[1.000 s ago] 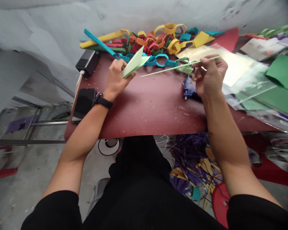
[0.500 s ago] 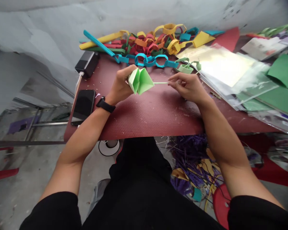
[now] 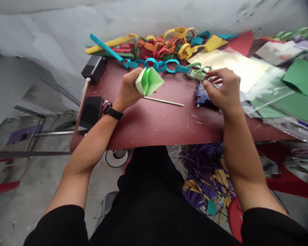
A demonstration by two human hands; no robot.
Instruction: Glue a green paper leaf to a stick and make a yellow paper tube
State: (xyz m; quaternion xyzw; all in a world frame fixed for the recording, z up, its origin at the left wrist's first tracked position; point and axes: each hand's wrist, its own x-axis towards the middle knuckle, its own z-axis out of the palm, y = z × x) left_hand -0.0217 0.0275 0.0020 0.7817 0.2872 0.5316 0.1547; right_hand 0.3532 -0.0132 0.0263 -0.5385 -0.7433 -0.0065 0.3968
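Observation:
My left hand (image 3: 130,85) is closed round a light green folded paper piece (image 3: 150,81), its pleats spread towards me. From just below that hand a thin pale green paper stick (image 3: 166,101) stretches right over the tabletop; whether its left end is held or lies loose I cannot tell. My right hand (image 3: 223,87) hovers at a blue glue gun (image 3: 201,95), partly covering it. Its thumb and fingers are apart, and nothing shows between them. A pale green paper ring with strips (image 3: 198,73) lies just beyond the right fingertips.
Along the wall lies a colourful paper chain (image 3: 159,46). A black phone (image 3: 90,114) and a black box with a cable (image 3: 93,68) are at the left. Plastic-sleeved paper sheets (image 3: 248,70) and green paper (image 3: 303,82) cover the right side. Purple shreds (image 3: 202,162) lie below the table.
My right hand has let go of the stick and moved right to the glue gun. The stick has swung lower, towards me. The left hand keeps the folded paper almost in place.

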